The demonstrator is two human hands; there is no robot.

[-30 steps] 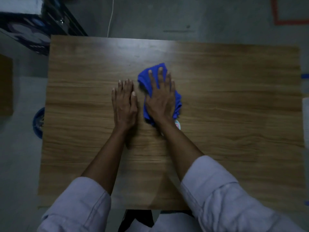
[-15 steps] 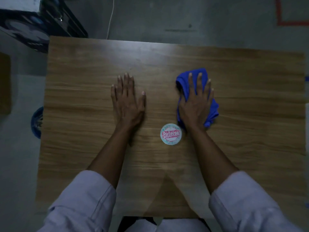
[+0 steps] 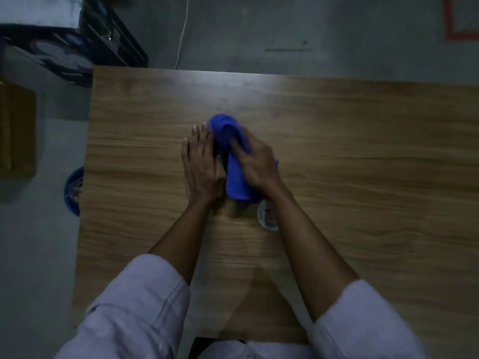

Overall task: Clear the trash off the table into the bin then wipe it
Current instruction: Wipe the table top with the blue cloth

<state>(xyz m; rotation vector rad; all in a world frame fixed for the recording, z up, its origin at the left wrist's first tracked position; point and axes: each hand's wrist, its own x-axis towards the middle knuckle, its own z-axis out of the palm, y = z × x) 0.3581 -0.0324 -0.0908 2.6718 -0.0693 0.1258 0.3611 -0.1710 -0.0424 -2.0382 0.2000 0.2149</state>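
Note:
A blue cloth point(image 3: 237, 186) lies bunched on the wooden table point(image 3: 363, 156) near its middle. My right hand point(image 3: 259, 164) presses down on the cloth with its fingers laid over it, blurred by motion. My left hand point(image 3: 201, 164) rests flat on the bare wood, touching the cloth's left side. A small round lid with a pink label point(image 3: 267, 217) sits on the table just behind the cloth, partly hidden by my right forearm. On the floor, the rim of a blue bin point(image 3: 74, 190) shows past the table's left edge.
A dark patterned cabinet point(image 3: 77, 45) stands on the floor at the back left, and a brown box point(image 3: 15, 130) sits to the left. A white cable point(image 3: 182, 35) runs beyond the far edge. Red tape point(image 3: 458, 35) marks the floor at the back right.
My right hand has swept the blue cloth back to the left, up against my left hand. The round lid, fully visible half a second ago, is now partly under my right forearm.

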